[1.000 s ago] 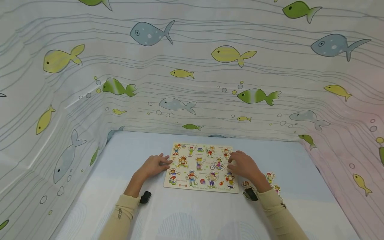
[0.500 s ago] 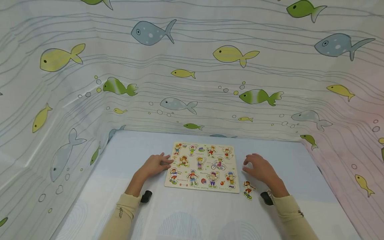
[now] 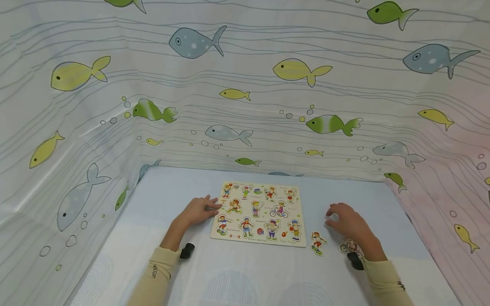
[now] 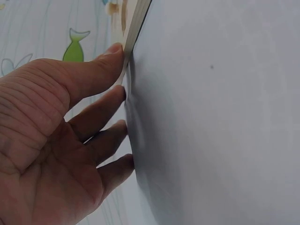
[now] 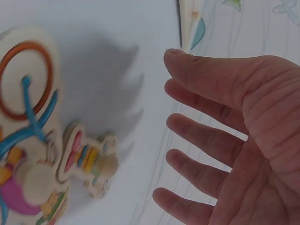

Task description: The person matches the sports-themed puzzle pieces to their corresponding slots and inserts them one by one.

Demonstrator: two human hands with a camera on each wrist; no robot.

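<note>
A wooden puzzle board (image 3: 264, 199) printed with sports figures lies flat on the table, cutout pieces covering much of it. At its left edge, my left hand (image 3: 197, 211) touches the rim with the thumb (image 4: 110, 61), while the other fingertips reach down to the tabletop. My right hand (image 3: 348, 221) hovers right of the board, fingers loosely bent and apart, holding nothing. A skateboarder piece (image 3: 317, 243) lies by the board's lower right corner. Partly hidden beneath the right wrist is a cyclist piece (image 3: 348, 246); in the right wrist view a small figure piece (image 5: 86, 157) lies beside it.
A pale blue and white cloth covers the table (image 3: 245, 272). Fish-patterned sheeting (image 3: 264, 140) rises behind and along both sides. A black wrist camera (image 3: 187, 250) sits at the left wrist, another black camera (image 3: 356, 261) at the right.
My right hand has left the board's right edge and moved right, uncovering the skateboarder piece and passing above the cyclist piece. My left hand stays at the board's left edge.
</note>
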